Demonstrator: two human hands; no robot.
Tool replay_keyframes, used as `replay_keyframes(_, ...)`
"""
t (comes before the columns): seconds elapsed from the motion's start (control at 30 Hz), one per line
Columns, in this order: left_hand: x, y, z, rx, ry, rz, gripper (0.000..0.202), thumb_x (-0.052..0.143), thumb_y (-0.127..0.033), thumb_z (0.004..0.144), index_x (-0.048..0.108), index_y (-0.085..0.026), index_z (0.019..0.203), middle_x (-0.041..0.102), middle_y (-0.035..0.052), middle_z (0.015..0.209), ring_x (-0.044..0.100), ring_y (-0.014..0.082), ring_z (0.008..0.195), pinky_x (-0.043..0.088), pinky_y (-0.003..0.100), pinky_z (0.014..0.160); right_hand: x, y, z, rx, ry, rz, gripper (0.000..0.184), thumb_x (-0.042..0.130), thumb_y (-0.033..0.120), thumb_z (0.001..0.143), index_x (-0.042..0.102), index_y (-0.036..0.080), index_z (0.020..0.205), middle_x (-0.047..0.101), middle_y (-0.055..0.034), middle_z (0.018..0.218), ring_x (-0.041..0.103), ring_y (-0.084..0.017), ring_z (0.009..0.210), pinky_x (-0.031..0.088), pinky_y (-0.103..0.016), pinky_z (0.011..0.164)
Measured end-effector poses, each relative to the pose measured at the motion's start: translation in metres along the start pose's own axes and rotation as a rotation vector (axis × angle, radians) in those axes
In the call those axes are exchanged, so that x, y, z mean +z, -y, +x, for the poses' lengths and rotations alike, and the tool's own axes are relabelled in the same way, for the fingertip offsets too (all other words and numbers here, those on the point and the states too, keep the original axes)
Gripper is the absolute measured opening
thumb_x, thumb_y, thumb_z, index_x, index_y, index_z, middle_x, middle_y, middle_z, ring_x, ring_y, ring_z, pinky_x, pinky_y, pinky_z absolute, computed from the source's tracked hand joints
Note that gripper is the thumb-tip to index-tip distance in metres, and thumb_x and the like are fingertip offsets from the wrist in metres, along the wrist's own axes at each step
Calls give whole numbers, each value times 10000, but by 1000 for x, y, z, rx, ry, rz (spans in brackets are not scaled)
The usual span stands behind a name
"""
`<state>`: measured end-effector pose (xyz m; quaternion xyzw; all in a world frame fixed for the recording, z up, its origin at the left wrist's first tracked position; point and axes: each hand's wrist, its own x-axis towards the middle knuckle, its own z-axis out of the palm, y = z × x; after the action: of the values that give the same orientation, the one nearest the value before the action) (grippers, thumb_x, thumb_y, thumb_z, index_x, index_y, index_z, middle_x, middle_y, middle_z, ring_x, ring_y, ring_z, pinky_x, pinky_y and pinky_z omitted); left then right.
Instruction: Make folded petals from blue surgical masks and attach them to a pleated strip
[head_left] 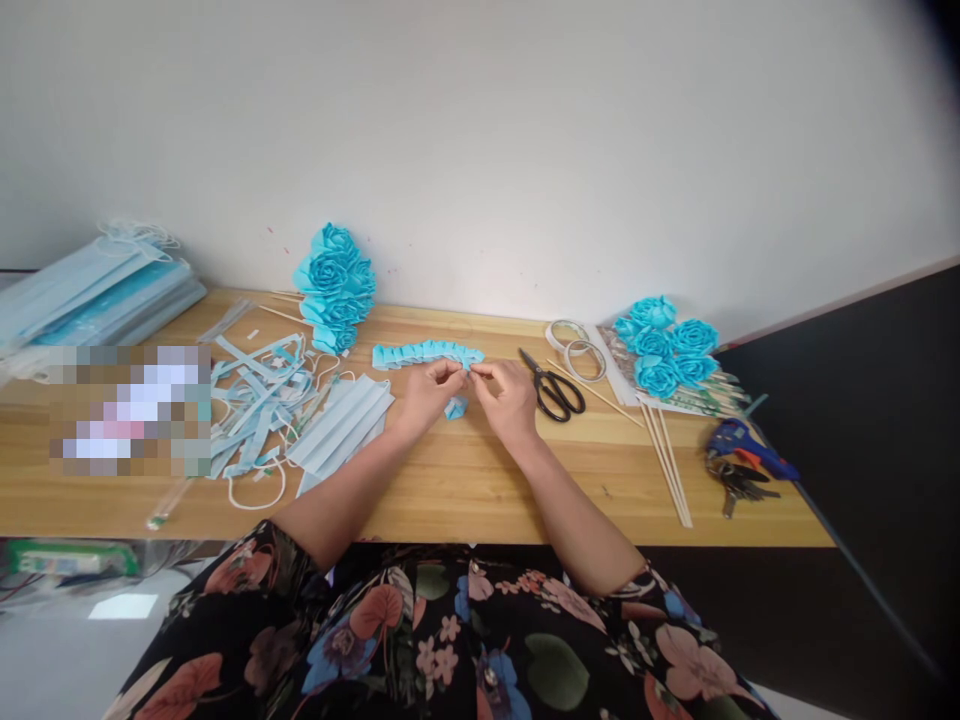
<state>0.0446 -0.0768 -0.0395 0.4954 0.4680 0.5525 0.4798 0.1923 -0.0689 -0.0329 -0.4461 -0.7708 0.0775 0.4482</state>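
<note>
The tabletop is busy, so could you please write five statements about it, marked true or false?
1. The left hand and right hand pinch blue material. True.
2. The scissors lie left of both hands. False: they lie right of both.
3. The keys lie by the glue gun. True.
4. The blue flowers form one bunch. False: they form two separate bunches.
5. A pleated mask lies left of the left hand. True.

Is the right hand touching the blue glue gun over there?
Apart. The head view shows scissors, wooden sticks and bare table between the right hand and the glue gun.
</note>
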Motion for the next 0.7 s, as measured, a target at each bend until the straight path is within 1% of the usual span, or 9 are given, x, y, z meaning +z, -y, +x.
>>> replay_keyframes(0.2, 1, -1, 0, 5, -11, 13, 208, 625, -348, 750, 611, -157, 671, 555, -16, 630, 498, 106, 612, 408, 243, 631, -1, 1, 0, -3, -10, 36, 126, 578, 227, 904, 681, 233, 832, 720, -42, 817, 631, -216, 790, 471, -361, 781)
replay_keyframes(0.57, 0, -2, 0, -5, -18, 25, 204, 617, -352, 741, 605, -157, 679, 549, -23, 631, 466, 96, 590, 390, 233, 602, -1, 2, 0, 22, -27, 100, 153, 563, 241, 905, 688, 225, 819, 713, -42, 797, 627, -207, 777, 475, -351, 767)
replay_keyframes(0.63, 0, -2, 1, -4, -15, 10, 217, 624, -363, 742, 592, -160, 672, 547, -23, 625, 456, 92, 574, 382, 228, 580, -2, 3, 1, 68, -45, 138, 159, 558, 259, 905, 694, 225, 830, 721, -45, 823, 640, -206, 801, 483, -349, 790)
replay_keyframes(0.7, 0, -1, 2, -15, -19, -17, 231, 630, -374, 746, 578, -162, 670, 545, -23, 618, 447, 88, 554, 373, 223, 556, -2, 1, 2, 174, -83, 221, 167, 551, 288, 904, 701, 218, 878, 731, -51, 882, 653, -203, 837, 496, -346, 819)
